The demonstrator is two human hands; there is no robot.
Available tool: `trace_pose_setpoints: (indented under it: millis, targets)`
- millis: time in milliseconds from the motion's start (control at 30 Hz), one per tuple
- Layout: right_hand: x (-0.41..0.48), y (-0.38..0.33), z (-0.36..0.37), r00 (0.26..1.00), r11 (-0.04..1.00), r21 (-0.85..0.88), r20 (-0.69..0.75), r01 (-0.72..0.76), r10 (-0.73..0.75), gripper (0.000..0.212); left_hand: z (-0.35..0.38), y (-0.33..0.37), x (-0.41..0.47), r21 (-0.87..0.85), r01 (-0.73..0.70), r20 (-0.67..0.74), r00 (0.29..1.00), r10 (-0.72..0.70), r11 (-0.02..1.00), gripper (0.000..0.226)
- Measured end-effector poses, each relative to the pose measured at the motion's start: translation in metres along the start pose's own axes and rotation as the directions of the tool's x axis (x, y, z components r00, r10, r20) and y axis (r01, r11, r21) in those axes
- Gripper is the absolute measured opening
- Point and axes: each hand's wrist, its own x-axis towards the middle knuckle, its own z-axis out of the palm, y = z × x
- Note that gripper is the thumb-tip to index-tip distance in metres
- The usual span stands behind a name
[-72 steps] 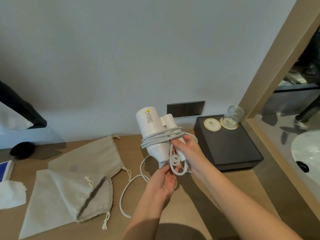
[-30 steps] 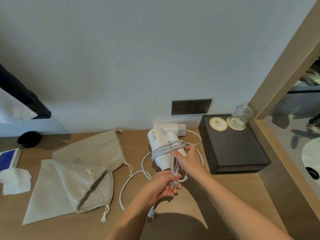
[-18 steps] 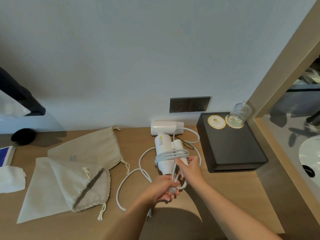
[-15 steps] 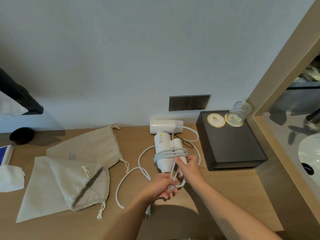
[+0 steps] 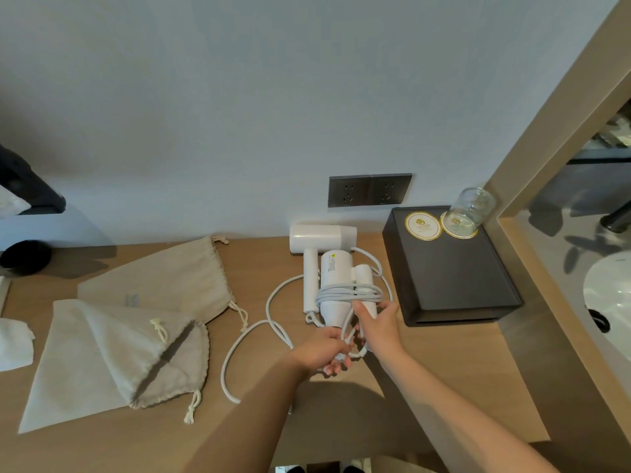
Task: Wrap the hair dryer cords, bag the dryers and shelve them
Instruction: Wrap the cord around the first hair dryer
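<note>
My right grip (image 5: 377, 322) curls round the handle of the hair dryer (image 5: 336, 278), low over the desk (image 5: 266, 261) beside a black box (image 5: 447, 271). My left grip (image 5: 322, 353) pinches the loose end of its cord (image 5: 348, 295), which is coiled round the body.

Bench (image 5: 341, 421): wood-grain top, matt, smooth. Wrapped dryer (image 5: 333, 271) and second dryer (image 5: 321, 237): white plastic, smooth, soft sheen. Cord (image 5: 348, 293): pale grey, smooth rubbery-looking sheath. Rear bag (image 5: 164, 278) and front bag (image 5: 112, 349): beige cloth, coarse weave, matt. Box (image 5: 450, 278): black, matt, smooth. Tumbler (image 5: 473, 208): clear glass, glossy. Coaster (image 5: 422, 226): paper-like, gold-coloured rim. Socket plate (image 5: 369, 190): dark grey, brushed metallic look. Basin (image 5: 611, 295): white, glossy.
</note>
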Motion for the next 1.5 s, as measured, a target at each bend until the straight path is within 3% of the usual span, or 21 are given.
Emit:
trace_pose_setpoints:
  millis: [233, 367, 667, 833, 1033, 1133, 1233, 1367, 1500]
  targets:
    - [0.012, 0.001, -0.001, 0.99, 0.993, -0.089, 0.111, -0.078, 0.088, 0.041, -0.006, 0.007, 0.009, 0.047, 0.025, -0.096, 0.995, -0.02, 0.999, 0.017]
    - [0.008, 0.012, -0.001, 0.984, 0.993, -0.113, 0.169, -0.032, 0.051, 0.038, 0.004, 0.004, 0.006, 0.071, 0.033, -0.202, 0.979, -0.017, 0.997, 0.006]
    - [0.013, 0.012, 0.012, 0.997, 0.987, -0.154, 0.07, -0.035, 0.046, 0.039, 0.016, 0.007, -0.009, 0.148, -0.004, -0.265, 0.963, 0.043, 0.989, 0.042]
    - [0.011, 0.01, 0.011, 0.997, 0.989, -0.144, 0.067, -0.024, 0.034, 0.035, 0.025, -0.001, -0.014, 0.156, -0.021, -0.267, 0.962, 0.062, 0.988, 0.014]
    - [0.014, 0.008, -0.003, 0.955, 0.982, -0.087, 0.232, -0.166, 0.182, 0.035, 0.019, -0.009, -0.023, 0.279, -0.018, -0.233, 0.969, 0.085, 0.96, 0.018]
    - [0.018, 0.008, -0.017, 0.909, 0.97, -0.081, 0.341, -0.228, 0.242, 0.032, 0.002, -0.004, -0.016, 0.298, 0.02, -0.357, 0.93, 0.091, 0.954, 0.024]
    - [0.022, 0.008, -0.029, 0.894, 0.97, -0.068, 0.377, -0.234, 0.242, 0.032, -0.013, 0.013, -0.006, 0.189, -0.013, -0.581, 0.805, 0.122, 0.982, 0.03]
    - [0.025, 0.007, -0.033, 0.92, 0.975, -0.091, 0.325, -0.201, 0.219, 0.037, -0.008, 0.038, 0.01, 0.23, -0.045, -0.522, 0.837, 0.162, 0.972, 0.067]
    - [0.028, 0.003, -0.038, 0.918, 0.975, -0.134, 0.336, -0.175, 0.211, 0.029, -0.002, 0.052, 0.028, 0.301, -0.064, -0.49, 0.845, 0.212, 0.951, 0.068]
